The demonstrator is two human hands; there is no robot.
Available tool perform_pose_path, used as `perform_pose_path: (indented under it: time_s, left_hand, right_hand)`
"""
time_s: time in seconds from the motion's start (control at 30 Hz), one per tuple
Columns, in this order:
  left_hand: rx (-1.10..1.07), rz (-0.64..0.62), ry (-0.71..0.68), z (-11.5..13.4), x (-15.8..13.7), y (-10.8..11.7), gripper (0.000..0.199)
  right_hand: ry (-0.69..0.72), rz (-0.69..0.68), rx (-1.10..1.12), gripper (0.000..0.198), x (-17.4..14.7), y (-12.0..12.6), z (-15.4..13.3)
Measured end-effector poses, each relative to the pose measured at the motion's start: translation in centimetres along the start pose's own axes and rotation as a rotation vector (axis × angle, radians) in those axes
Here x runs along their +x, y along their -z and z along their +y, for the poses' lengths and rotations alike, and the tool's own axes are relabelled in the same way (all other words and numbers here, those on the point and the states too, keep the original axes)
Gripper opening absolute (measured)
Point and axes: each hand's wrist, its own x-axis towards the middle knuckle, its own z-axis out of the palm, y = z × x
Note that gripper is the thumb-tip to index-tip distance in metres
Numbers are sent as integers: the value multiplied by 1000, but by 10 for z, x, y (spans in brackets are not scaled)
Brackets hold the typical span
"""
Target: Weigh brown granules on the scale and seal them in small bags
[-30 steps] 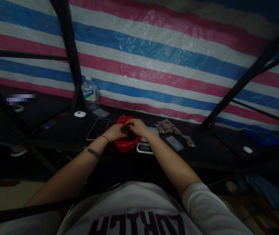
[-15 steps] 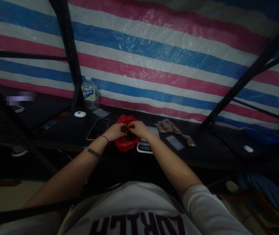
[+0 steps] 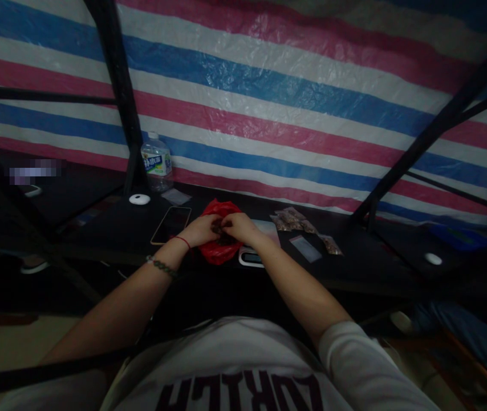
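Both of my hands meet over the mouth of a red plastic bag [image 3: 218,253], which holds small brown pieces [image 3: 225,237]. The fingers of my left hand [image 3: 202,229] are bent closed at the pieces; what they pinch is too small and dark to name. My right hand [image 3: 240,226] comes in from the other side with its fingers pressed together, also among the brown pieces. Partly under my right wrist lies a white digital scale [image 3: 268,231]. Filled small clear bags [image 3: 293,220] lie right of it, with another filled bag [image 3: 330,245] and a flat empty zip bag [image 3: 305,249] nearer me.
A phone [image 3: 171,225] lies left of the red bag. Behind it are a flat clear bag [image 3: 176,197], a white rounded object [image 3: 139,199] and a plastic bottle [image 3: 157,165]. Black metal posts [image 3: 119,85] frame the black table, with a striped tarp [image 3: 269,114] behind.
My right hand has shifted slightly, and a bit more of the scale shows beside it. Both hands stay at the red bag, and the other things lie as before.
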Motion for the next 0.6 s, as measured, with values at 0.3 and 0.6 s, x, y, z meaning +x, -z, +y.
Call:
perform_pose_path:
  time_s: [0.3,0.6]
  left_hand:
    - [74,0,26,0,0,0,49]
    - [-100,120,-2,-13,4,-4,50]
  right_hand:
    - [-2,70,-27,24,1,6,6]
    - [-52,40,58,40,-8,7,11]
